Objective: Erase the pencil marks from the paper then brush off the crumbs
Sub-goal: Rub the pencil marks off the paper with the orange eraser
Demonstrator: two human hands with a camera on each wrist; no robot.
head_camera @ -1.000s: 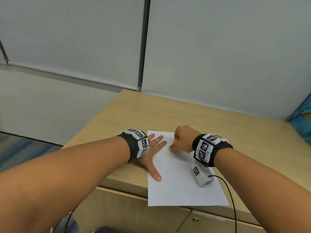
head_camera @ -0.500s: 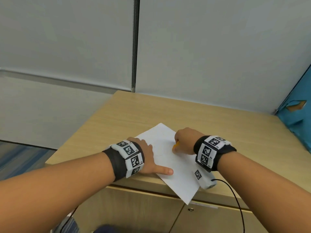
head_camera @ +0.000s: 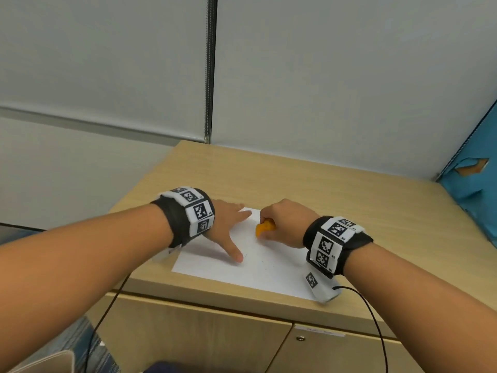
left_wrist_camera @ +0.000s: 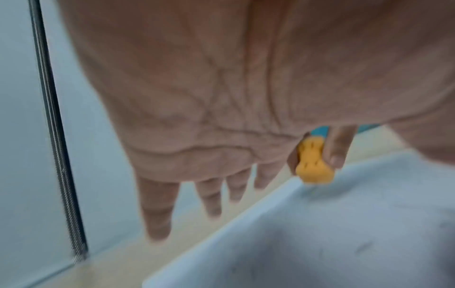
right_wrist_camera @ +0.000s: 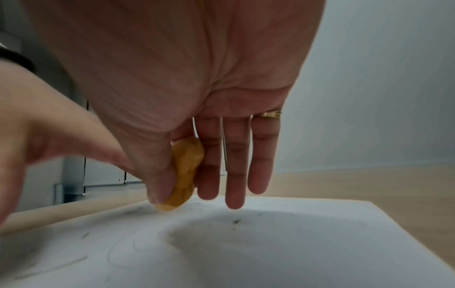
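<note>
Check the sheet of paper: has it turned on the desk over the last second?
Yes. The paper has rotated clockwise against the desk's front edge.

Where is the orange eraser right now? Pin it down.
The orange eraser is pinched in the right hand, its tip on the far part of the paper, right of the flat left hand.

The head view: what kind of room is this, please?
Probably an office or a workroom. A light wooden cabinet top with doors below stands against grey partition panels, and a white sheet of paper lies on it, with an orange eraser in the right hand.
</note>
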